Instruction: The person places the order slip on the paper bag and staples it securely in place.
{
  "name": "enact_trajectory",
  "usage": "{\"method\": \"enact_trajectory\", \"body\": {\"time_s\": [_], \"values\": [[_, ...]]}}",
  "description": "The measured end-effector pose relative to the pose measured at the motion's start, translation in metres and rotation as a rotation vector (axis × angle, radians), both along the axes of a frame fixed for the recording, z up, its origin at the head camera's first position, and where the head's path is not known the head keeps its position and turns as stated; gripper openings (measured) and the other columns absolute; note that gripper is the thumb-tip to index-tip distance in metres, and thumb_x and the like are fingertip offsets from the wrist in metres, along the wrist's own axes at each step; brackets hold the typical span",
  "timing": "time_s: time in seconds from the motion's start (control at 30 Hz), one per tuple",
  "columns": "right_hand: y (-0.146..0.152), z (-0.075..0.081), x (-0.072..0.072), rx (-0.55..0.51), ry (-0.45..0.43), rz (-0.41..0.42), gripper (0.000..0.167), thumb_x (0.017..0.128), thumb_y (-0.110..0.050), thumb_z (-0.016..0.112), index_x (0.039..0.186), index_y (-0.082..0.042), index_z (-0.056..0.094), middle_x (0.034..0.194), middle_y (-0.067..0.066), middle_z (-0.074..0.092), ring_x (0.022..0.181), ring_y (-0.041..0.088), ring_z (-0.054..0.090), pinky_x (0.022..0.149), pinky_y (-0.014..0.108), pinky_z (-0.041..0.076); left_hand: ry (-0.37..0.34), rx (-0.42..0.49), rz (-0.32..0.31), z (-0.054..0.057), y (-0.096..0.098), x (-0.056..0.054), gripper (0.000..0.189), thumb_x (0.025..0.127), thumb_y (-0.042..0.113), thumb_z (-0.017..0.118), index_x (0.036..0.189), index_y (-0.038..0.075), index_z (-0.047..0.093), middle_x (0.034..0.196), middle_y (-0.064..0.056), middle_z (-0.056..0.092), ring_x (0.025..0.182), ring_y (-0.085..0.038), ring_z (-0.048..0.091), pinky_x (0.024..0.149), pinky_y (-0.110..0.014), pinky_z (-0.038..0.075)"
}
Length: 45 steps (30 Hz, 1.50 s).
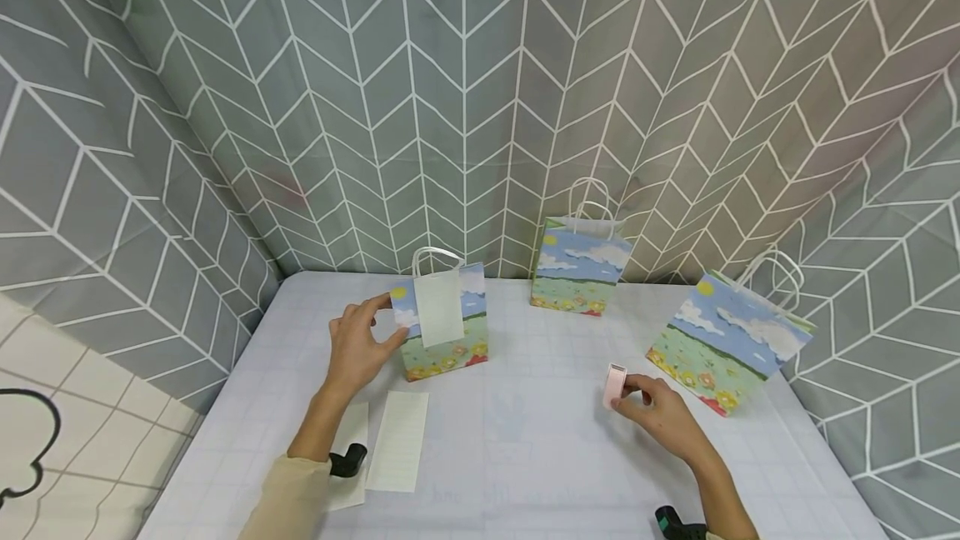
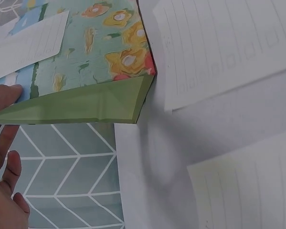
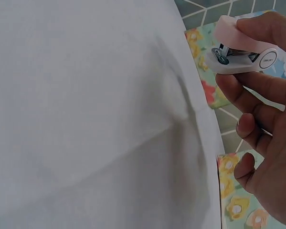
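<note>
My left hand (image 1: 358,348) pinches the left edge of a small paper gift bag (image 1: 474,332) between thumb and fingers. The bag stands upright and is printed with sky, clouds and flowers. A white slip of paper (image 1: 439,308) lies flat against its front, below the white handles. In the left wrist view the bag's green side (image 2: 100,101) and the lined slip (image 2: 30,45) show. My right hand (image 1: 663,417) holds a small pink and white stapler (image 3: 243,47) between thumb and fingers, above the table. The stapler's mouth is apart, with nothing in it.
Two matching gift bags stand further off, one at the back (image 1: 581,265) and one tilted at the right (image 1: 727,340). Two lined paper sheets lie at the front left, one (image 1: 399,442) beside another (image 1: 348,490) partly under my left forearm. A patterned curtain (image 1: 465,107) borders the white table (image 1: 540,457).
</note>
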State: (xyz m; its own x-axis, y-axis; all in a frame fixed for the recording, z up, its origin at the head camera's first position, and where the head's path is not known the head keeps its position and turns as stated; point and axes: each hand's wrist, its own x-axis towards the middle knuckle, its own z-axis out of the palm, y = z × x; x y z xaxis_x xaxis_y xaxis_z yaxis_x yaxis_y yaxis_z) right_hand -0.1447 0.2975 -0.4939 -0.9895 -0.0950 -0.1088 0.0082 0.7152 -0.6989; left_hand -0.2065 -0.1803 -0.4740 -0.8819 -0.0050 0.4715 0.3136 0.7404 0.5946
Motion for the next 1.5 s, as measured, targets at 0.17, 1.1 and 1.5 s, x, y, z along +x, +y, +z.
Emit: {"method": "enact_trajectory", "body": {"time_s": [0.17,1.1,1.5], "values": [[0.007,0.001,0.005,0.011,-0.011,-0.018,0.051,0.092,-0.046,0.071,0.128,-0.011,0.063,0.108,0.002,0.063,0.093,0.023,0.045,0.073,0.037,0.037,0.018,0.017,0.034,0.001,-0.005,-0.002,0.061,0.082,0.026,0.085,0.136,0.01,0.06,0.124,-0.009,0.068,0.09,-0.025,0.05,0.083,-0.044,0.023],[0.05,-0.014,0.027,0.023,-0.149,-0.1,0.073,0.095,-0.049,0.066,0.144,0.002,0.048,0.114,0.008,0.066,0.09,0.018,0.051,0.069,0.031,0.043,-0.003,0.014,0.173,-0.002,-0.054,0.002,0.061,0.086,0.021,0.081,0.139,0.006,0.056,0.127,-0.013,0.067,0.091,-0.027,0.05,0.078,-0.046,0.022],[0.063,-0.014,0.036,0.0,-0.174,-0.13,0.077,0.099,-0.054,0.057,0.156,-0.01,0.031,0.116,0.007,0.069,0.104,0.021,0.065,0.074,0.034,0.048,0.028,0.02,0.23,-0.002,-0.065,0.004,0.06,0.086,0.019,0.081,0.139,0.005,0.056,0.127,-0.015,0.067,0.09,-0.026,0.049,0.078,-0.047,0.023]]}}
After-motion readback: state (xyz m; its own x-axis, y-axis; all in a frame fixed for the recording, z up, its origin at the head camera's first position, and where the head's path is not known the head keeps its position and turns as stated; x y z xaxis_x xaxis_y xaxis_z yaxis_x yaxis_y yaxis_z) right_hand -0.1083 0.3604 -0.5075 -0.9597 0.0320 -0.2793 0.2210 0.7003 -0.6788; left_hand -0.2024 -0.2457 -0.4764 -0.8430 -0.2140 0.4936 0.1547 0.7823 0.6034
